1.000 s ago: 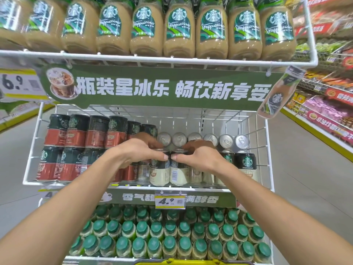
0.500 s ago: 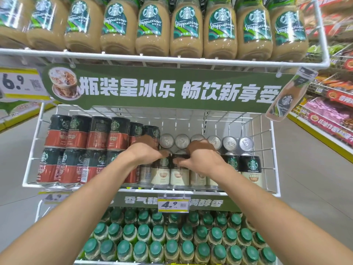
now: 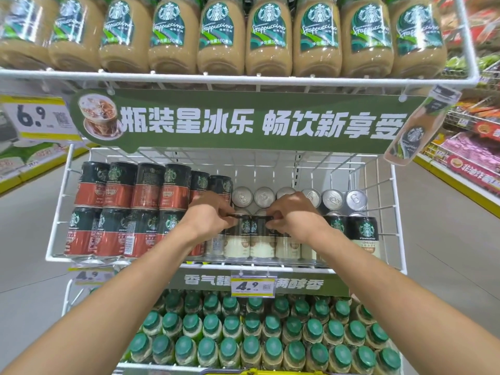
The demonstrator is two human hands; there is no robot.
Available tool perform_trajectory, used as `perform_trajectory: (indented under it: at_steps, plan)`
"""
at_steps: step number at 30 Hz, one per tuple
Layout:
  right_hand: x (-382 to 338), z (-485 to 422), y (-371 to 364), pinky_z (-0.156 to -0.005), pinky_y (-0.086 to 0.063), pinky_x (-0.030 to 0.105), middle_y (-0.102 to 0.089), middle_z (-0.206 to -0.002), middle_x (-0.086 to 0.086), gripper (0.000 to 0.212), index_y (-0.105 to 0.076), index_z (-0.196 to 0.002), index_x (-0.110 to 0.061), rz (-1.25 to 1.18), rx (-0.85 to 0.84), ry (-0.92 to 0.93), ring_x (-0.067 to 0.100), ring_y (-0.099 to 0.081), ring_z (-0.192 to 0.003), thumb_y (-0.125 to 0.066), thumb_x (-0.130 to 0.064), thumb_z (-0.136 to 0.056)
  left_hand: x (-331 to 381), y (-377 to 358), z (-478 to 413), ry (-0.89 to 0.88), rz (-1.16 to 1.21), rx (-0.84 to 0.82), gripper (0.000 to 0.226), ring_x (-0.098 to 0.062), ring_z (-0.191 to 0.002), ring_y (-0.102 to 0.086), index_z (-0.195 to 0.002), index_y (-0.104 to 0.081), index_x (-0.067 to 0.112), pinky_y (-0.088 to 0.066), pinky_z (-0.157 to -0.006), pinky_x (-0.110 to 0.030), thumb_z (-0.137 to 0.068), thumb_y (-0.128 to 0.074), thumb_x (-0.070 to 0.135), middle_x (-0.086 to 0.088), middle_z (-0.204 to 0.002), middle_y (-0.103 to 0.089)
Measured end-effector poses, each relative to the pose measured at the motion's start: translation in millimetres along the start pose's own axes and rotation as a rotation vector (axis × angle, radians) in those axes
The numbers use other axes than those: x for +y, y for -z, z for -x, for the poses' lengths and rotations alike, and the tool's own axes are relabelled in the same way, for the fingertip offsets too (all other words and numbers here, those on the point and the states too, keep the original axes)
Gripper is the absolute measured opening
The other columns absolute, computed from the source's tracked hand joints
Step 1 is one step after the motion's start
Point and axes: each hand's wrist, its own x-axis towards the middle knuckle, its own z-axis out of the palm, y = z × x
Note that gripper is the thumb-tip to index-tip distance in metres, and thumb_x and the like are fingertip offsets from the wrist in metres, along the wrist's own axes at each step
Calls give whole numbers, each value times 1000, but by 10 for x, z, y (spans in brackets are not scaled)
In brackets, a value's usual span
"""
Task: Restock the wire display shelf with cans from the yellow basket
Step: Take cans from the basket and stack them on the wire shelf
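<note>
Both my arms reach into the middle tier of the white wire display shelf. My left hand grips the top rim of a cream-and-black can in the front row. Beside it, my right hand grips the top rim of the neighbouring cream-and-black can. The two cans stand upright and touch side by side. Silver can tops of the back rows show behind my hands. Red-and-black cans are stacked two high at the left of the tier. A yellow basket rim peeks in at the bottom edge.
Beige bottles fill the top tier above a green sign. Green-capped bottles pack the lower tier. A yellow price tag hangs on the front rail. Aisle floor lies on both sides, with store shelves at far right.
The view has moved closer to the shelf. Both hands have stayed on the tops of the two front cream cans, which now stand settled in the front row.
</note>
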Motion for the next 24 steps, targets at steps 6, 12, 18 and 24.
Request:
perform_trajectory:
  at_steps: [6, 12, 18, 24]
  plan:
    - [-12, -4, 6, -73, -51, 27, -64, -99, 2, 25, -74, -113, -12, -16, -5, -7, 23, -63, -86, -74, -27, -94, 48, -53, -15, 30, -14, 48, 20, -25, -79, -74, -93, -83, 10, -62, -73, -34, -83, -86, 27, -6, -85, -78]
    - [-43, 19, 40, -84, -51, 26, -64, -98, -1, 28, -74, -116, -11, -11, -7, -12, 20, -62, -88, -76, -27, -93, 27, -118, 22, 56, 28, 78, 21, -14, -72, -70, -98, -82, 14, -59, -67, -27, -83, -86, 28, 2, -81, -75]
    - [-101, 76, 55, -97, -56, 36, -69, -107, 5, 26, -76, -114, -14, 5, -10, -45, 25, -65, -97, -75, -29, -93, 40, -132, 86, 80, 50, 57, 21, -13, -77, -72, -104, -78, 14, -62, -72, -28, -88, -81, 28, 0, -91, -76]
    - [-94, 335, 17, -63, -51, 32, -66, -77, -1, 26, -70, -93, -15, -30, 127, 15, 23, -64, -72, -67, -40, -97, 135, -29, 305, 16, -16, 53, 27, -12, -67, -67, -98, -74, 11, -49, -58, -18, -99, -65, 37, 5, -83, -72]
